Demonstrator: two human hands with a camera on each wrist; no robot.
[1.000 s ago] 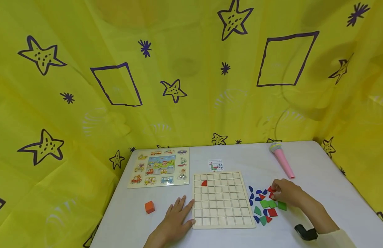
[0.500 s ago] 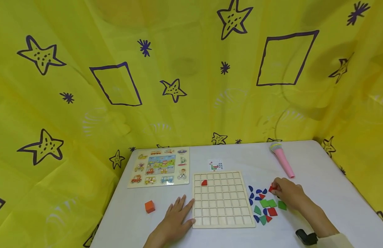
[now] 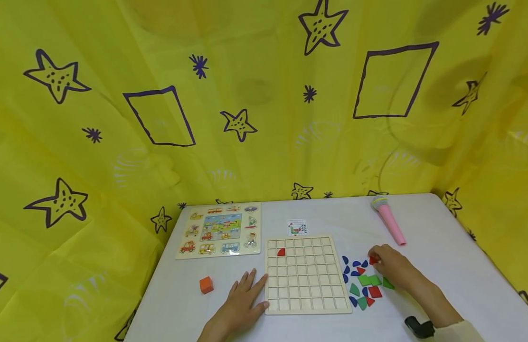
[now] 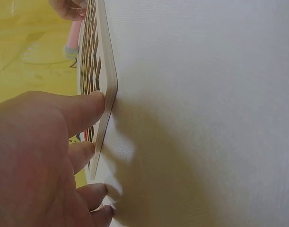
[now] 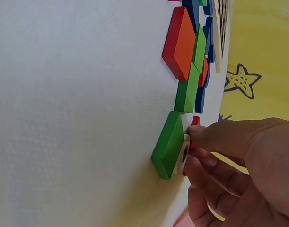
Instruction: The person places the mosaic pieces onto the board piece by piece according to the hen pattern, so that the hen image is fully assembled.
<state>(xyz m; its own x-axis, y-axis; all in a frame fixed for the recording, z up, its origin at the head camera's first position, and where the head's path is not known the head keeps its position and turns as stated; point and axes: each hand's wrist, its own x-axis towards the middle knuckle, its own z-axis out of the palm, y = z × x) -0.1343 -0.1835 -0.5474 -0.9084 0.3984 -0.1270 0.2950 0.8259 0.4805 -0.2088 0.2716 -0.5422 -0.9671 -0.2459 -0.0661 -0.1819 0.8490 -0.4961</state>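
My left hand (image 3: 241, 301) lies spread at the left edge of a square wooden grid board (image 3: 308, 275), its thumb (image 4: 90, 109) touching the rim. One red quarter-circle piece (image 3: 281, 252) sits in a cell near the board's upper left. Right of the board, my right hand (image 3: 392, 268) pinches a small red piece (image 3: 372, 261) between thumb and fingers; its shape is partly hidden. Close by its fingertips in the right wrist view are a white piece with a dark spot (image 5: 183, 156) and a green block (image 5: 168, 144).
Several blue half-circles (image 3: 345, 270), light green pieces (image 3: 370, 280) and a red square (image 3: 375, 291) lie beside the board. A picture card (image 3: 297, 228) is behind it. A pink microphone (image 3: 391, 221) lies back right; a picture puzzle (image 3: 243, 251) and orange cube (image 3: 206, 285) are left.
The two red pieces at the right hand's fingers have come together into one visible red patch, and the hand has shifted slightly left. The left hand stays in place.
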